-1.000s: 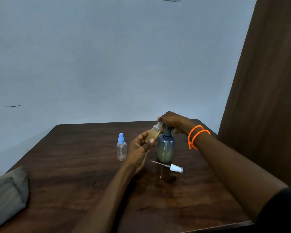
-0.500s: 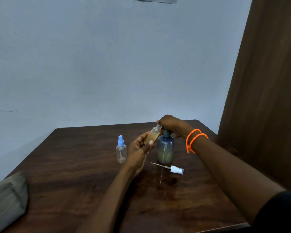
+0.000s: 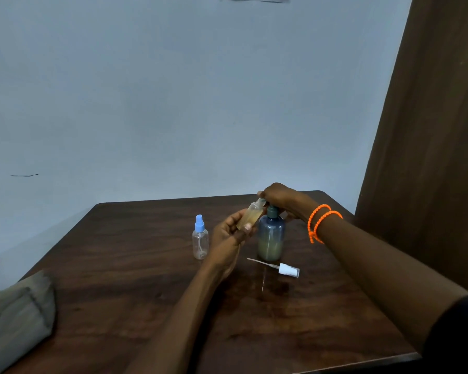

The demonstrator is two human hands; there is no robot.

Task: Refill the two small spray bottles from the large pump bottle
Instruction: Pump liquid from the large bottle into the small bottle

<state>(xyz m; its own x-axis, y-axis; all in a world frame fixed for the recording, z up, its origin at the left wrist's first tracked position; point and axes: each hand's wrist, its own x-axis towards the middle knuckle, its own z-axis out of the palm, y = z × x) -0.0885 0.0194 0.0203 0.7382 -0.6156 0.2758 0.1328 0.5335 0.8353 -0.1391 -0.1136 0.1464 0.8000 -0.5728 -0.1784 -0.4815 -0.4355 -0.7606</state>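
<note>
My left hand point(image 3: 229, 233) has its grip curled round the uncapped small bottle point(image 3: 250, 215) — its long axis tilts up and to the right, open neck pointing at the pump head. My right hand point(image 3: 277, 197) rests on top of the large pump bottle point(image 3: 271, 237), fingers curled over the pump. That bottle stands upright at mid-surface point(image 3: 119, 265), holding yellowish liquid in its lower part. The removed white sprayer point(image 3: 288, 269) lies flat just near of it, dip tube pointing left. The second spray bottle point(image 3: 200, 238) — blue cap on — stands upright to the left, apart from both hands.
</note>
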